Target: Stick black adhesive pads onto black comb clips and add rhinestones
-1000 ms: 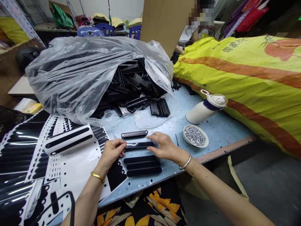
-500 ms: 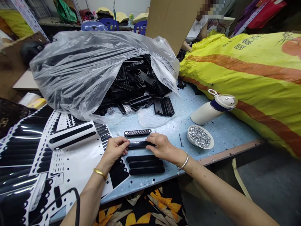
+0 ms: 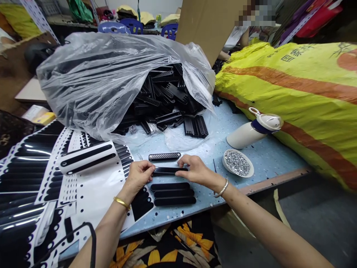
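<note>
A glossy black strip (image 3: pixel 169 171) with rounded ends lies crosswise between my hands, low over the table. My left hand (image 3: pixel 140 175) pinches its left end between thumb and forefinger. At the other end, my right hand (image 3: pixel 196 171) has thumb and fingers apart; the thumb is at the strip's near edge, and the fingertips are raised behind it. Just beyond lies a black bar with a mesh-patterned face (image 3: pixel 164 156). Nearer to me, three flat black bars (image 3: pixel 174 194) lie side by side.
Sheets of black stickers (image 3: pixel 95 190) spread over the left. A clear plastic bag (image 3: pixel 97 82) of black slotted parts stands at the back. To the right are a bowl of small metal pieces (image 3: pixel 238 163), a tilted white bottle (image 3: pixel 242 134) and a yellow sack (image 3: pixel 301 96).
My right hand's fingers have spread and lifted from the strip's right end, showing more of it. My left hand keeps its pinch. The view has shifted slightly.
</note>
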Demonstrator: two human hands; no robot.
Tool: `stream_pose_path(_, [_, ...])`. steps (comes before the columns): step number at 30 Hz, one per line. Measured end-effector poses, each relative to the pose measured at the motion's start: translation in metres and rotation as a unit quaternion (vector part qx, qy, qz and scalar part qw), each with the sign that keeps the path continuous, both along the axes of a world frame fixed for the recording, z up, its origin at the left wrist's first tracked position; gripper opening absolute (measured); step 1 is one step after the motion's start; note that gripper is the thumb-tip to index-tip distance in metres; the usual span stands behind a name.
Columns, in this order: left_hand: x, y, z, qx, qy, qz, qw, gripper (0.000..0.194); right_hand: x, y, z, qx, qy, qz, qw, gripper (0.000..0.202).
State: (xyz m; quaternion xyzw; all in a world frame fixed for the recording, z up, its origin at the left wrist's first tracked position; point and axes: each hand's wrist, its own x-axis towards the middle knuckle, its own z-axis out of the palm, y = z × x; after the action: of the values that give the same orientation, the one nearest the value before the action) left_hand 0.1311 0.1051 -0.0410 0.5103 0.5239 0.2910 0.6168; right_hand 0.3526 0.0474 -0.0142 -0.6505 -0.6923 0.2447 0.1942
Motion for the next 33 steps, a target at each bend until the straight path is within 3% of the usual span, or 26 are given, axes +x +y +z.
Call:
stream_pose_path(8, [0.000, 0.000, 0.001, 0.004, -0.001, -0.006, 1.000, 0.017, 0.011, 0.002, 0.008, -0.049, 0.048, -0.027, 0.997, 0.020])
stream_pose_path(15, [-0.001, 0.000, 0.003, 0.001, -0.008, -0.005, 1.000, 0.017, 0.014, 0.000, 0.010, -0.069, 0.070, -0.034, 0.995, 0.016])
stream_pose_path(33, [-0.003, 0.000, 0.002, 0.009, 0.006, -0.014, 1.000, 0.016, 0.013, -0.002, 0.001, -0.043, 0.014, -0.036, 0.998, 0.014])
